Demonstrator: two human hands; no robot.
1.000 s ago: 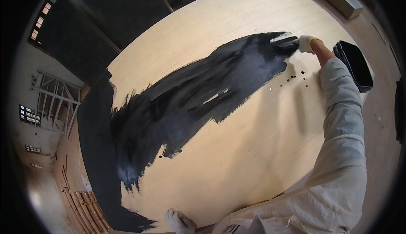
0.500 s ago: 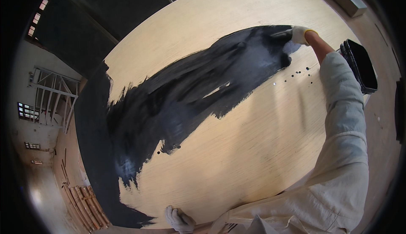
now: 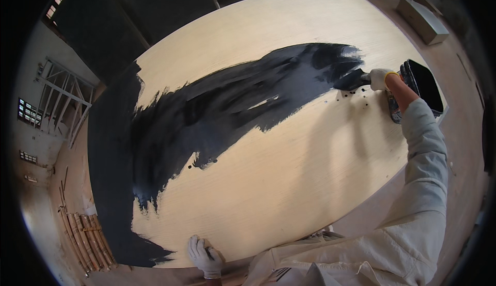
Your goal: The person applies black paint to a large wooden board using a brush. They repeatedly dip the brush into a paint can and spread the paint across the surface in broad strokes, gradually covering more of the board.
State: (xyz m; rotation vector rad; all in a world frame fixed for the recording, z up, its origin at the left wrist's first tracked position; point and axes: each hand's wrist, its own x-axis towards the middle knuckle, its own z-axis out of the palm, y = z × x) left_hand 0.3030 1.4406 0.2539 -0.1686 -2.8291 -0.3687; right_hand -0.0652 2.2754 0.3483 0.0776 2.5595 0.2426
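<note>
Right hand curls fingers round the brush; left hand rests, fingers loosely together; forearm, if swung, could tip the nearby tray

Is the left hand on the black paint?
No, the left hand rests at the edge of the pale board, apart from the black paint.

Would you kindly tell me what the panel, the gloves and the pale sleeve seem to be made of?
The panel looks like wood or plywood, pale and matte where bare, with grain-like streaks. The left glove and right glove seem soft knitted fabric, perhaps cotton: dull white, moulded to the fingers. The sleeve is probably matte woven cloth, from its soft creases.
</note>
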